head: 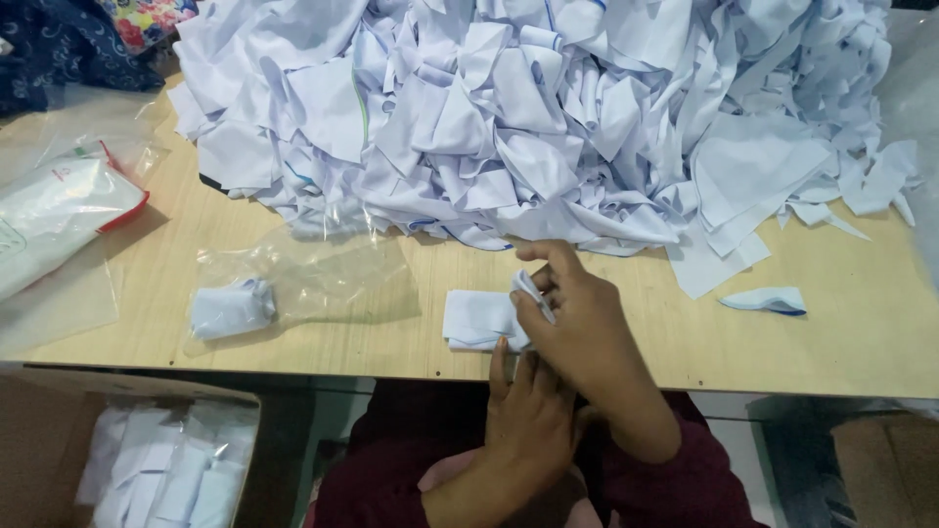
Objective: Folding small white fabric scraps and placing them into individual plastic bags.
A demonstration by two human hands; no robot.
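1. Right hand [587, 313] pinches the corner of a folded white cloth piece [481, 319] lying on the counter [851, 342], grip closed.
2. Left hand [528, 411] steadies its near edge, fingers flat (holding nothing).
3. Heaped white cloth pile [548, 108] lies behind.

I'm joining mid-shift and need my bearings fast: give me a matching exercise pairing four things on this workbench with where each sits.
Things:
1. folded white cloth piece
2. rolled white cloth
3. heap of white cloth pieces
4. cardboard box

Places:
A. below the table edge, lower left
B. inside a clear plastic bag
C. across the back of the table
D. under the right hand, with the left hand at its near edge

Pairs: 1-D, 2-B, 3-C, 4-A
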